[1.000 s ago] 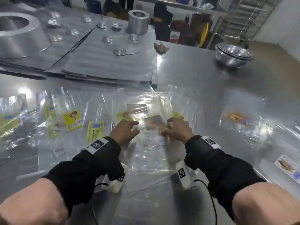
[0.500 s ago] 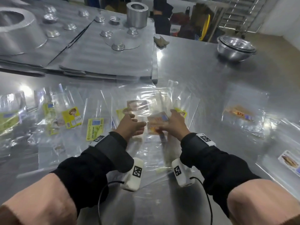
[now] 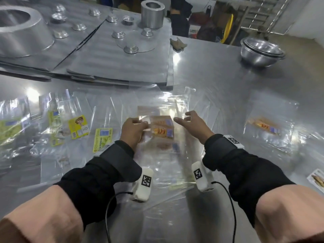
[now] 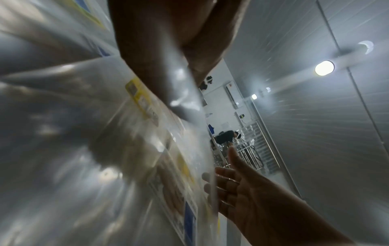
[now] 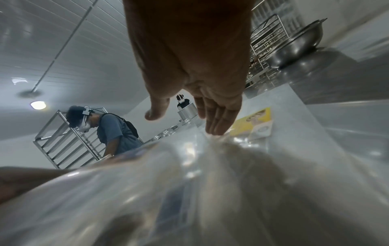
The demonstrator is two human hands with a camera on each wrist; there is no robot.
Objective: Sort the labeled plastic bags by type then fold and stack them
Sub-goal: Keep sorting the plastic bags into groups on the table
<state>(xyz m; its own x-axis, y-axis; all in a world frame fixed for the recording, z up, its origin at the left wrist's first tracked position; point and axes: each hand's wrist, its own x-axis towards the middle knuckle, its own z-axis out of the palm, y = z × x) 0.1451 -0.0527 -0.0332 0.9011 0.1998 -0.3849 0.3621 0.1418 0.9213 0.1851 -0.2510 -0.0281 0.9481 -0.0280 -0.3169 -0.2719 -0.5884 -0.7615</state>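
A clear plastic bag with an orange label (image 3: pixel 162 131) lies on a pile of clear bags at the middle of the steel table (image 3: pixel 219 81). My left hand (image 3: pixel 135 126) pinches its left edge, fingers curled; in the left wrist view the film (image 4: pixel 189 106) runs out from under that hand (image 4: pixel 168 50). My right hand (image 3: pixel 190 122) is open just right of the label, fingers spread. In the right wrist view its straight fingertips (image 5: pixel 212 131) touch the clear film (image 5: pixel 210 166). Green-and-yellow labelled bags (image 3: pixel 102 139) lie to the left. More orange-labelled bags (image 3: pixel 264 128) lie to the right.
Stacked metal sheets (image 3: pixel 122 67) with small cups, a tall cylinder (image 3: pixel 152 14) and a large ring mould (image 3: pixel 21 30) fill the far left. Nested steel bowls (image 3: pixel 261 51) stand far right. A crumpled glove (image 3: pixel 178 43) lies beside the sheets. Another labelled bag (image 3: pixel 317 179) lies at the right edge.
Both hands held the orange-labelled bag and drew together. Now the right hand has let go, opened and moved right, while the left still pinches the bag.
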